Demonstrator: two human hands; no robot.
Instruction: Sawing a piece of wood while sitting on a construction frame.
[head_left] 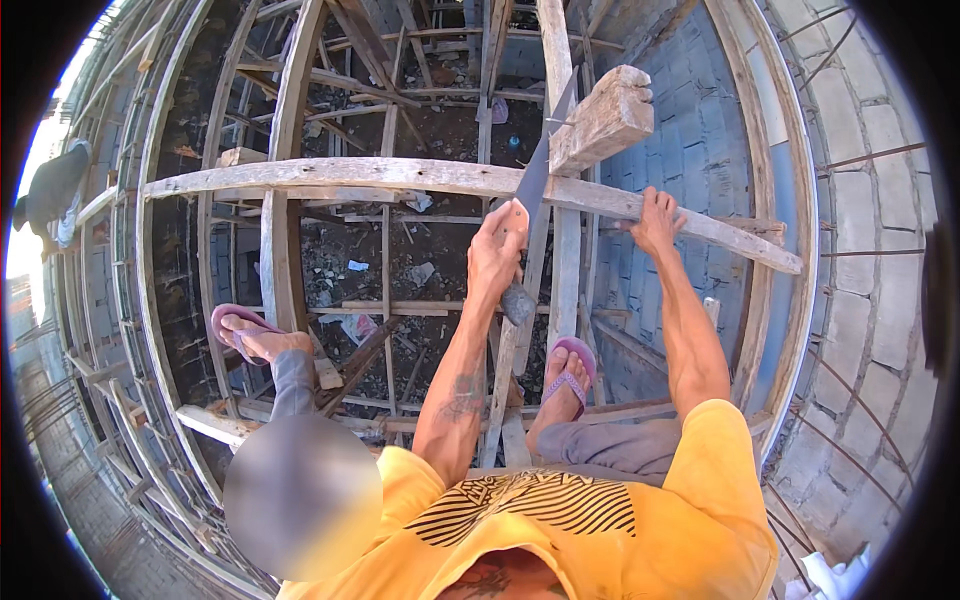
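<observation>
My left hand (497, 250) is shut on the handle of a long machete (535, 175). Its dark blade points up and away, across a long weathered wooden beam (330, 178) that runs left to right in front of me. The blade tip lies against a short thick timber block (603, 118) that sits on top of the beam. My right hand (655, 222) grips the same beam just right of the blade, below the block. My feet in purple flip-flops (572, 365) rest on lower timbers of the frame.
I am perched on a wooden scaffold frame above a pit with rubble and scraps (400, 270) on its floor. A grey block wall (860, 250) with rebar curves along the right. Another person in dark clothes (50, 190) stands at the far left.
</observation>
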